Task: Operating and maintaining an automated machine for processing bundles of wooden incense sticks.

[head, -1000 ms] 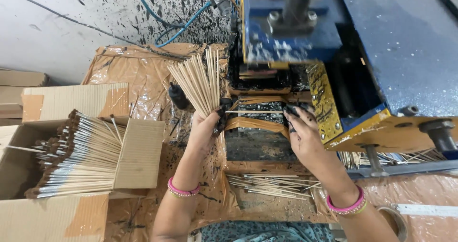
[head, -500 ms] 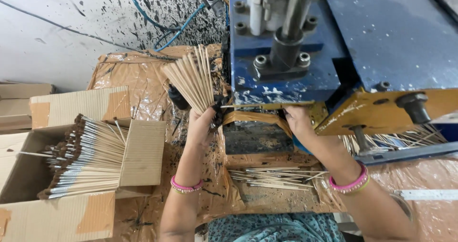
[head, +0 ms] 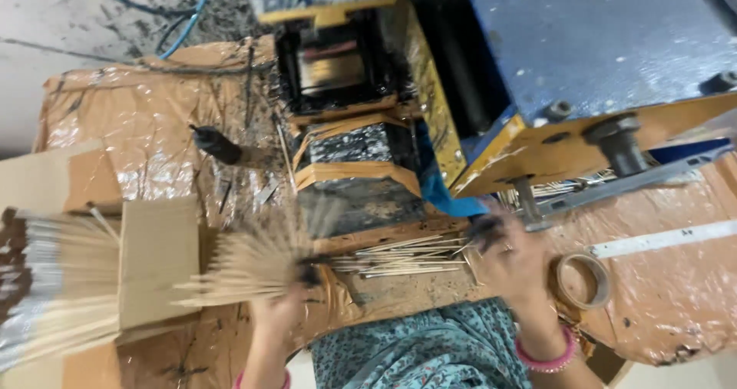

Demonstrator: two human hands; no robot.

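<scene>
We are swinging the stick bundle (head: pixel 246 270), clamped in our left hand (head: pixel 288 304), away from the machine (head: pixel 368 128) toward the box (head: pixel 153 258); right hand (head: pixel 510 262) is hovering, fingers blurred, grip unclear.

The left hand (head: pixel 288 301) grips a fanned bundle of sticks (head: pixel 238 270) (blurred) beside the cardboard box (head: pixel 153 266); right hand (head: pixel 510 262) lies open.

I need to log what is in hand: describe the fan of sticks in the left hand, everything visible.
The bundle of thin sticks is pale, bamboo-like and bare along its visible length. It is splayed into a fan, its free ends pointing left toward the cardboard box. The left hand holds it at the gathered right end, where the grip looks blackened. Motion blur smears the single sticks, so neither their count nor their tips can be made out.
</scene>
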